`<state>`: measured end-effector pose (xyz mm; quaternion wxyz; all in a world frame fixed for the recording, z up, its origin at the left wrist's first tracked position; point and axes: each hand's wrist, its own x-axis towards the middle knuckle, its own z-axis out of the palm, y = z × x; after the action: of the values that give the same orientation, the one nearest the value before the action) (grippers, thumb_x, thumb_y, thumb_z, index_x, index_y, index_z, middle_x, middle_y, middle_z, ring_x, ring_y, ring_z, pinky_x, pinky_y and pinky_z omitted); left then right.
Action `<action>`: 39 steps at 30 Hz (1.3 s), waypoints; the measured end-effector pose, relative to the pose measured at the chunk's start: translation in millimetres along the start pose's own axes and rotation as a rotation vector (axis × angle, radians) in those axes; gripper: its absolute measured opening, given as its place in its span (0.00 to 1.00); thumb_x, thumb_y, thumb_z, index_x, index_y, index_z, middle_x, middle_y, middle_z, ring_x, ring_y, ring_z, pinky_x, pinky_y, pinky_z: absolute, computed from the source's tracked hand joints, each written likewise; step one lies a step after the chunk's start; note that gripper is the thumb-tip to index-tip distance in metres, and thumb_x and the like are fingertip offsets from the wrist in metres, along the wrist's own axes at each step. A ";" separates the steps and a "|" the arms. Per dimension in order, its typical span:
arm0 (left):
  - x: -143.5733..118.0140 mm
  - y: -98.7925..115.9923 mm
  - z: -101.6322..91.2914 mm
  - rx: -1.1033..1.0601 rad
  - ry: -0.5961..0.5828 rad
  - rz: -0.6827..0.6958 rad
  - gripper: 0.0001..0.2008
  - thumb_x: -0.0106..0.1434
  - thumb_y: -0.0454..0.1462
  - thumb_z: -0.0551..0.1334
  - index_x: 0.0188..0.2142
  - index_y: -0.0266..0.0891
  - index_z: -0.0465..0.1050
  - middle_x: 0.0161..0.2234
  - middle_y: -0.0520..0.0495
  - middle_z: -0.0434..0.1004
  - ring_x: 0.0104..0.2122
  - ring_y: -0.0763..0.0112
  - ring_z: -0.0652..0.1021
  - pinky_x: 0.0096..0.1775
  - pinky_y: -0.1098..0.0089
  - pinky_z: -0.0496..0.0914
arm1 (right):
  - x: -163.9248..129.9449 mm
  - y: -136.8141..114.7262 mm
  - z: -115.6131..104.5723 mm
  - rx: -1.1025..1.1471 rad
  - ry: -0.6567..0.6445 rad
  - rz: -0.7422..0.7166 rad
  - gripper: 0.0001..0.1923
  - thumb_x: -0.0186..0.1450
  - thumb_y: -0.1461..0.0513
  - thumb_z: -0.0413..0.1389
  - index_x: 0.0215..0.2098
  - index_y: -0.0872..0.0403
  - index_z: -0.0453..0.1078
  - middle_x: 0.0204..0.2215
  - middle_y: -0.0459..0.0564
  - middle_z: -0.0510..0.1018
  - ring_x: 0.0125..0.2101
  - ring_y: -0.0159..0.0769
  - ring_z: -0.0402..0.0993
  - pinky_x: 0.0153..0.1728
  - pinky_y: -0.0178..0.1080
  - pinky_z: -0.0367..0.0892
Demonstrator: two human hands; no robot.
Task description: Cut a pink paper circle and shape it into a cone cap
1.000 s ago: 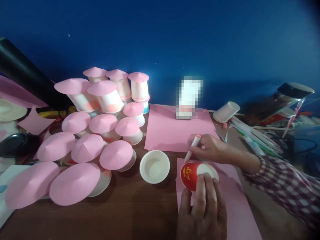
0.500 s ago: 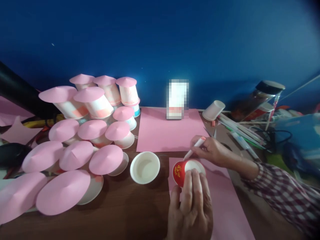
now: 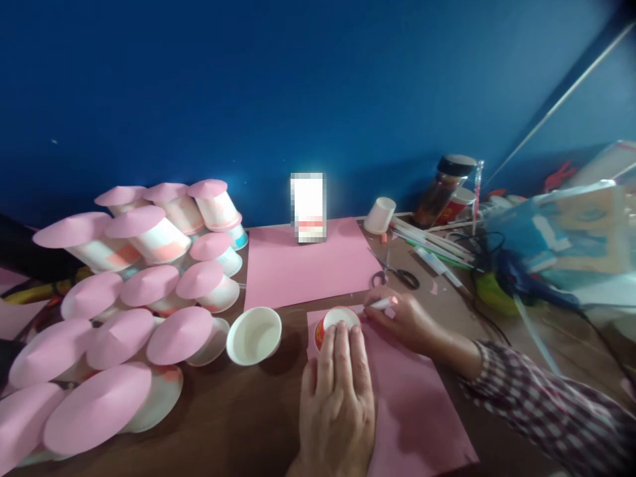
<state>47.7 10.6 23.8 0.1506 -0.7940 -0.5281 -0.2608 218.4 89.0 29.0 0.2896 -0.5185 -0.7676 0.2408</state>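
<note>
The left hand [image 3: 338,391] partly hides the red cup [image 3: 332,320].

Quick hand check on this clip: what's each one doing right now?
Left hand: open, fingers resting on top of the red-and-white cup.
Right hand: closed, holding the white marker.

Worktop [image 3: 213,411], seen from beside the person. Near sheet [image 3: 412,411]: bears one upturned cup [image 3: 342,316], left hand [image 3: 340,397] upon it; marker [image 3: 383,304], in right hand [image 3: 405,324], just beside the cup's right edge. Left of sheet: bowl [image 3: 253,338]; farther left, rows of cups [image 3: 166,242] with cones [image 3: 122,338] on top. Behind: far sheet [image 3: 308,271]. Right of far sheet: scissors [image 3: 389,267], second cup [image 3: 380,215], sticks [image 3: 437,240]; behind sticks, jar [image 3: 440,192]. Rear: wall [image 3: 318,86].
</note>
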 end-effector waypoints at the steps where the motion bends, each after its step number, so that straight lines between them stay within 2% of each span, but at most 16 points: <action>1: 1.1 -0.9 -2.9 -0.008 -0.010 0.013 0.23 0.58 0.29 0.54 0.54 0.30 0.64 0.52 0.38 0.70 0.52 0.57 0.69 0.42 0.62 0.67 | -3.7 -0.2 0.6 0.013 0.012 0.008 0.04 0.63 0.63 0.50 0.31 0.55 0.66 0.26 0.45 0.73 0.27 0.30 0.68 0.30 0.32 0.62; 6: 8.2 -7.7 -14.7 -0.036 -0.058 0.070 0.25 0.57 0.26 0.52 0.56 0.27 0.59 0.53 0.36 0.69 0.51 0.58 0.70 0.42 0.62 0.68 | -17.4 -0.1 1.2 0.049 0.043 0.051 0.05 0.62 0.62 0.51 0.31 0.54 0.67 0.24 0.44 0.73 0.25 0.29 0.67 0.27 0.31 0.61; 11: 21.5 -16.3 -26.4 -0.036 -0.175 0.098 0.25 0.59 0.24 0.50 0.57 0.30 0.56 0.49 0.37 0.72 0.45 0.61 0.74 0.39 0.63 0.68 | -27.4 -0.9 1.2 0.056 0.059 0.077 0.04 0.62 0.63 0.51 0.31 0.54 0.67 0.24 0.45 0.74 0.26 0.30 0.68 0.27 0.31 0.61; 13: 28.4 -19.7 -32.6 -0.042 -0.233 0.124 0.25 0.59 0.24 0.49 0.57 0.31 0.55 0.46 0.38 0.74 0.40 0.63 0.76 0.37 0.63 0.69 | -31.5 -3.3 0.6 0.063 0.059 0.070 0.04 0.62 0.63 0.51 0.31 0.54 0.67 0.25 0.45 0.74 0.26 0.30 0.68 0.27 0.31 0.61; 17: 43.3 -26.1 -43.9 -0.051 -0.400 0.167 0.26 0.59 0.25 0.48 0.58 0.28 0.54 0.32 0.42 0.77 0.32 0.63 0.77 0.34 0.62 0.69 | -40.2 -11.4 -1.1 0.087 0.051 0.044 0.05 0.63 0.61 0.50 0.33 0.55 0.66 0.25 0.45 0.74 0.25 0.30 0.69 0.26 0.31 0.62; 20: 52.4 -30.2 -49.7 -0.047 -0.473 0.187 0.27 0.58 0.25 0.47 0.58 0.28 0.53 0.31 0.43 0.77 0.32 0.63 0.77 0.35 0.62 0.68 | -46.8 -18.6 -1.6 0.079 0.064 0.057 0.06 0.64 0.60 0.50 0.33 0.55 0.66 0.24 0.45 0.74 0.24 0.30 0.69 0.26 0.31 0.61; 26: 62.5 -34.3 -60.5 -0.023 -0.527 0.237 0.26 0.57 0.25 0.48 0.57 0.30 0.54 0.24 0.47 0.75 0.26 0.64 0.77 0.35 0.64 0.68 | -59.7 -27.1 1.8 0.043 0.084 0.094 0.06 0.64 0.61 0.49 0.33 0.54 0.65 0.25 0.45 0.74 0.24 0.31 0.69 0.27 0.32 0.61; 31: 68.7 -33.8 -68.3 0.017 -0.582 0.223 0.23 0.59 0.27 0.47 0.55 0.32 0.55 0.25 0.46 0.77 0.28 0.64 0.78 0.35 0.66 0.68 | -72.1 -31.3 7.7 0.013 0.086 0.131 0.06 0.65 0.60 0.49 0.34 0.54 0.65 0.24 0.45 0.74 0.23 0.31 0.69 0.26 0.32 0.60; 39: 73.5 -31.4 -68.4 0.019 -0.639 0.204 0.21 0.62 0.31 0.47 0.55 0.31 0.54 0.27 0.42 0.77 0.29 0.63 0.78 0.35 0.66 0.68 | -87.0 -40.2 19.5 -0.051 0.102 0.130 0.08 0.65 0.58 0.48 0.35 0.53 0.65 0.21 0.43 0.71 0.20 0.30 0.66 0.22 0.31 0.57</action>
<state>23.9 43.7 120.8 0.0103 -0.8830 -0.4688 0.0226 204.1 -7.7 25.0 0.2988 -0.5860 -0.7226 0.2127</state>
